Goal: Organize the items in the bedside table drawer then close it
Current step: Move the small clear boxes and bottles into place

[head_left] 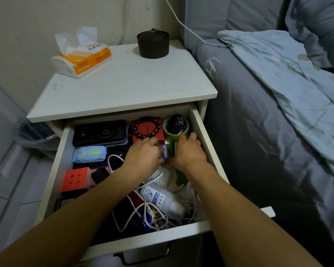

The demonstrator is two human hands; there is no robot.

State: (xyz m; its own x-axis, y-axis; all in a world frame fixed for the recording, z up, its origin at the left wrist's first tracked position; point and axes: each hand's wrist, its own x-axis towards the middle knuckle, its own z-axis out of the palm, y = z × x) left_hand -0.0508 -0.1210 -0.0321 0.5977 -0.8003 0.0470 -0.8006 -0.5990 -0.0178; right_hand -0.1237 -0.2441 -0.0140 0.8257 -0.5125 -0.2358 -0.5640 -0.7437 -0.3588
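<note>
White bedside table [123,89] beside grey bed [258,132]; drawer [199,120] open — left hand [143,156] pinched small blue packet [163,152]; right hand [189,151] curled on green box [170,149].

I see the white drawer [198,122] pulled fully out of the bedside table [123,87]. Along its back sit a black case [99,132], a red box [148,134] with a wooden bead bracelet [141,124] lying on it, and a green tape roll [173,132] ringing a dark watch [178,123]. Left side holds a blue wipes packet [90,154] and a red cube box [75,179]. Toward the front, a white bottle [162,199] lies tilted among tangled white cables [135,212].
</note>
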